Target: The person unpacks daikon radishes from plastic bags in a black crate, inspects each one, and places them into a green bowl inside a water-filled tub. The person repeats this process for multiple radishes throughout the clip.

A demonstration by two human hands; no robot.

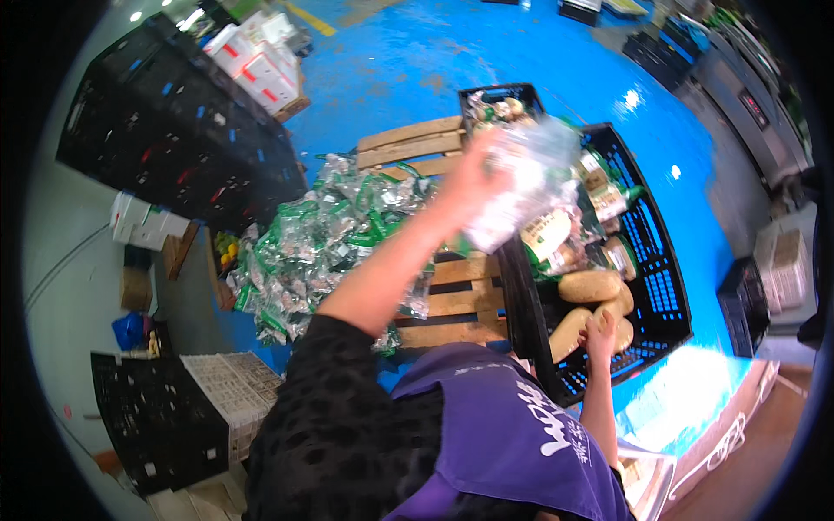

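My left hand is closed on a clear plastic bag, raised over the black crate and blurred by motion; its whitish contents cannot be made out. My right hand reaches into the near end of the black crate, its fingers curled on a tan oblong vegetable. Beside it rest more smooth tan vegetables, perhaps potatoes or lotus roots. Farther back in the same crate lie several packaged vegetables with green and white labels, partly hidden by the bag.
A wooden pallet carries a heap of clear and green plastic packages. Behind it stands a smaller black crate with pale produce. Stacked black crates rise at the left, white boxes beyond. The floor is blue.
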